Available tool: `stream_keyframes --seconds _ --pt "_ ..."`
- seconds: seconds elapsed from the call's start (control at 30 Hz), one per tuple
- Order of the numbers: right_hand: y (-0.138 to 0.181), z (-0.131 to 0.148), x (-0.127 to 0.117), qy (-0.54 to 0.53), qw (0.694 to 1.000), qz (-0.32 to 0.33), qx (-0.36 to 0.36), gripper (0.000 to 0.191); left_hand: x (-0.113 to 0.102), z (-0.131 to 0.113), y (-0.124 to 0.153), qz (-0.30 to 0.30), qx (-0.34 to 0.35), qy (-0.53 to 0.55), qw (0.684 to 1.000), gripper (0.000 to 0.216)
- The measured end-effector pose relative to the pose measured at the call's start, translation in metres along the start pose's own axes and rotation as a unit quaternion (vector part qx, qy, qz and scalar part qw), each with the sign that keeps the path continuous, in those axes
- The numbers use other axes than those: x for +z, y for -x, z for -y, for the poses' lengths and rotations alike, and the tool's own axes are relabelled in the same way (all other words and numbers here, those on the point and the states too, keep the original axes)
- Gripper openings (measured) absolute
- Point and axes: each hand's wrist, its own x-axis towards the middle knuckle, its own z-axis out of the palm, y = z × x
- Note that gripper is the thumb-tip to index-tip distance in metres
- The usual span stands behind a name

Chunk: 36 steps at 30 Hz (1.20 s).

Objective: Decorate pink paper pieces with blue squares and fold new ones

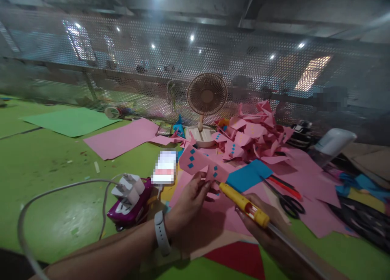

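My left hand point(191, 196), with a pale watch strap at the wrist, pinches a folded pink paper piece point(195, 160) decorated with small blue diamonds. My right hand point(258, 219) is wrapped around a yellow glue gun point(240, 200), from whose back a long translucent glue stick point(294, 245) extends toward me. The glue gun's nozzle points left, close to the fingers of my left hand and the pink paper. Beneath both hands lie pink sheets point(225, 215). A blue paper point(250, 175) lies just beyond the glue gun.
Black-handled scissors point(291, 205) lie right of my right hand. A heap of pink paper shapes point(256, 129) sits beside a small fan point(207, 95). On the left are a lit phone point(164, 167), a purple power strip point(129, 207) with white plugs, and a looping cable point(61, 192).
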Motion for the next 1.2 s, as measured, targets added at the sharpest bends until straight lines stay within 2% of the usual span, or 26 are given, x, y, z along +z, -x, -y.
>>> stream_keyframes --seconds 0.27,0.47,0.67,0.83,1.0,1.2 --pt "-0.001 -0.001 -0.001 -0.007 1.000 0.014 -0.011 0.024 -0.001 0.002 -0.001 0.001 0.004 -0.022 1.000 0.027" --pt "-0.003 0.005 -0.005 0.022 0.999 0.022 0.024 0.021 -0.002 0.005 -0.001 0.024 0.005 -0.026 0.999 0.028" --pt "-0.002 0.006 -0.006 0.011 0.999 0.029 0.007 0.023 -0.002 0.007 -0.001 0.026 0.006 -0.024 0.999 0.026" --pt "-0.002 0.006 -0.006 0.024 0.999 0.006 0.024 0.021 -0.002 0.007 -0.001 0.027 0.010 -0.035 0.999 0.024" --pt "-0.003 0.006 -0.007 0.002 1.000 0.020 -0.001 0.022 -0.002 0.006 -0.001 0.024 0.008 -0.034 0.999 0.023" --pt "-0.003 0.009 -0.006 0.035 0.999 0.007 0.020 0.016 -0.002 0.006 -0.001 0.026 0.002 -0.035 0.999 0.026"
